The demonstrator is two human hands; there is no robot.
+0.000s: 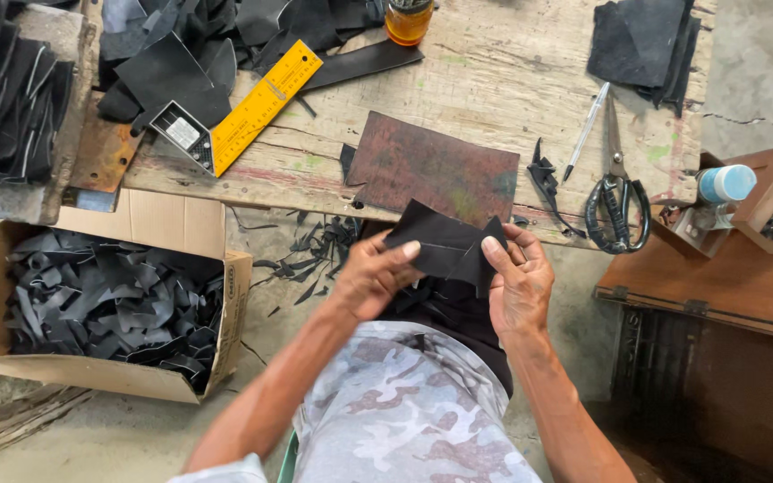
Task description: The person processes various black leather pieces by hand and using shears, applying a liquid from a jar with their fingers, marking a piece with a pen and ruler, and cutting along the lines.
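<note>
Two hands (left hand, right hand), one black leather piece

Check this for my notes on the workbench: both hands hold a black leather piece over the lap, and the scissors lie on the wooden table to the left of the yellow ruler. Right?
Not quite. In the head view the scissors lie on the wooden table to the right of the yellow ruler, beside a pen. The rest stands: left hand and right hand both hold the black leather piece.

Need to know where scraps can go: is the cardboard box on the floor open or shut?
Open. The box has its flaps up, and black scraps fill it in plain view.
</note>
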